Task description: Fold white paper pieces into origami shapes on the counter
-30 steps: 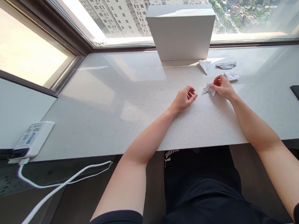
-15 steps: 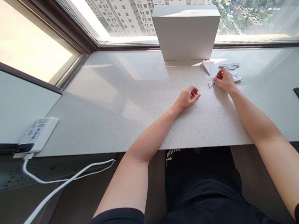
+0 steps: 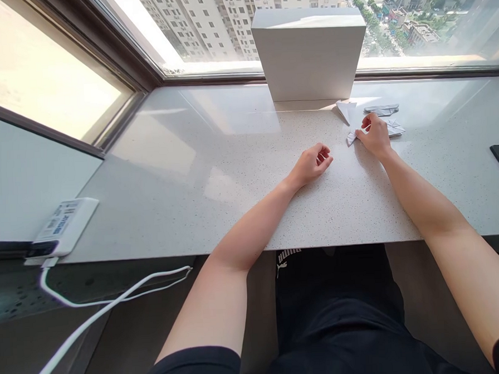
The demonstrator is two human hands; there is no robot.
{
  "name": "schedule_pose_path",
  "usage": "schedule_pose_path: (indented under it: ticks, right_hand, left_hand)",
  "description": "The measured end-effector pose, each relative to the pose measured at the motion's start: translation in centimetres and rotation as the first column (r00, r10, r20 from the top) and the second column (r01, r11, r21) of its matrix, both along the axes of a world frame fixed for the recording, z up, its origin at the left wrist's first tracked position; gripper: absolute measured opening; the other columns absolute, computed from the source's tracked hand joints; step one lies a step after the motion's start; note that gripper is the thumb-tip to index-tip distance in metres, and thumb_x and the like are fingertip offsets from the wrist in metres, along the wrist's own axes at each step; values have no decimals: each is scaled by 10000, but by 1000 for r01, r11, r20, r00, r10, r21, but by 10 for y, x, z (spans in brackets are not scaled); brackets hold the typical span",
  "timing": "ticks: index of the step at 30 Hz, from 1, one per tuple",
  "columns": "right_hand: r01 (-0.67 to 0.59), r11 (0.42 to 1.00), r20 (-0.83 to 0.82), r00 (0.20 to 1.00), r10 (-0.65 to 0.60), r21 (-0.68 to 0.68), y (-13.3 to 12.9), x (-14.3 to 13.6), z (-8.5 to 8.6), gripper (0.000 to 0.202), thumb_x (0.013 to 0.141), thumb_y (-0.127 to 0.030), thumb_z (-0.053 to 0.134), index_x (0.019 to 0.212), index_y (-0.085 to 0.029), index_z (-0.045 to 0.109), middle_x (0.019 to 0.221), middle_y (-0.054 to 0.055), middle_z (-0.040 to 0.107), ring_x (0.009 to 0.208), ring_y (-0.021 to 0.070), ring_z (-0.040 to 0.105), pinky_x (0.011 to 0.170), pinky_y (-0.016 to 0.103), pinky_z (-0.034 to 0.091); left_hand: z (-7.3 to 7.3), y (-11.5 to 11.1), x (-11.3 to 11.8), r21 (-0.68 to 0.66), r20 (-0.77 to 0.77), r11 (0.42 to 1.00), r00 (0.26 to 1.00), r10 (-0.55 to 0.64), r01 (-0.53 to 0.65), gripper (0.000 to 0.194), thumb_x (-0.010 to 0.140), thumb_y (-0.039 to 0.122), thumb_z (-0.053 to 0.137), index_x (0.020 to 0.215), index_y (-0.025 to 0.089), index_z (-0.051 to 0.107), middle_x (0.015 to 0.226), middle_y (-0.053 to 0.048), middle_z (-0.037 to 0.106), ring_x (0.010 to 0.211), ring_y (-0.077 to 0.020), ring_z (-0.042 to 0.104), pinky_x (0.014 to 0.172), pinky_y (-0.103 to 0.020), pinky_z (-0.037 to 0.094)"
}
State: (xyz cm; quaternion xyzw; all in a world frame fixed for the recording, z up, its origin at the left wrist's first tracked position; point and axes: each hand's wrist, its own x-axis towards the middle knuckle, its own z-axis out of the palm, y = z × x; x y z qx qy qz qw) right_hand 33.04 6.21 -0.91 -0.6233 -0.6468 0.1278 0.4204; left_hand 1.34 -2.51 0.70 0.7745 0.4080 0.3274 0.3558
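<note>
left hand (image 3: 312, 162) loosely curled, right hand (image 3: 374, 136) at that folded paper (image 3: 351, 140), can't tell from here if it's pinching lol

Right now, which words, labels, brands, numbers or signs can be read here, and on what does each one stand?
"PUMA", upside down, on the dark garment over the lap, beside a leaping-cat logo.
Printed label on the white device: too blurred to read.

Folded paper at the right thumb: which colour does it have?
The folded paper is white; it shows best in the head view.
</note>
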Motion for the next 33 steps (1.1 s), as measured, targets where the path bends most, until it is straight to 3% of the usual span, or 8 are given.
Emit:
schedule_pose_path:
  ticks: [4,7,10,12,15,19,33]
  right_hand:
    - [-18,992,49,999,12,122,-22,-14,17,238,991,-419,829,1023,-333,610,1061,106,729,1104,390,688,1141,689,628]
    - [-244,961,99,967,233,127,-54,-41,24,170,1059,-408,767,1012,-325,626,1086,127,765,1102,395,699,1135,682,611]
    - [-558,829,178,812,555,-38,-87,-67,18,122,1073,-399,763,1025,-313,690,1085,127,806,1047,383,729,1040,626,636]
    - [-633,768,187,746,639,-97,-100,-75,10,84,1094,-379,734,1051,-308,745,1105,139,835,1092,394,751,1058,626,643]
    - [-622,779,187,758,625,-86,-103,-71,3,158,1113,-412,738,1172,-297,829,1254,168,872,1211,419,772,1143,670,638]
    - [-605,791,150,777,612,-92,-96,-55,4,250,1096,-479,786,1242,-301,885,1385,166,879,1337,438,780,1252,710,612]
    - [-622,775,141,762,632,-111,-97,-56,5,238,1084,-473,818,1199,-303,937,1406,173,859,1352,452,774,1301,753,580]
  left_hand:
    - [0,1,-1,-4,-3,1000,1000,-6,6,89,1158,287,763,1206,224,724,1223,-121,873,1026,-220,816,950,-403,722]
    - [0,3,-3,22,-1,1000,1000,-1,1,92,1159,289,751,1218,222,727,1238,-125,871,1056,-228,823,952,-397,716]
    - [0,7,-9,88,-44,996,998,36,-32,81,1147,277,736,1211,228,739,1259,-129,874,1152,-266,825,1026,-435,711]
    - [-1,11,-14,143,-97,988,992,75,-61,109,1134,277,736,1231,233,760,1326,-144,875,1271,-306,810,1153,-493,686]
    - [-5,17,-21,204,-180,976,977,113,-75,231,1116,295,748,1334,226,788,1471,-175,854,1438,-361,759,1337,-569,588]
    - [-13,21,-25,181,-279,983,957,83,-33,310,1089,309,766,1382,212,797,1629,-204,796,1581,-407,684,1448,-631,479]
    - [-12,20,-28,180,-321,984,946,51,8,311,1099,356,755,1381,230,799,1678,-204,759,1621,-427,646,1464,-676,465]
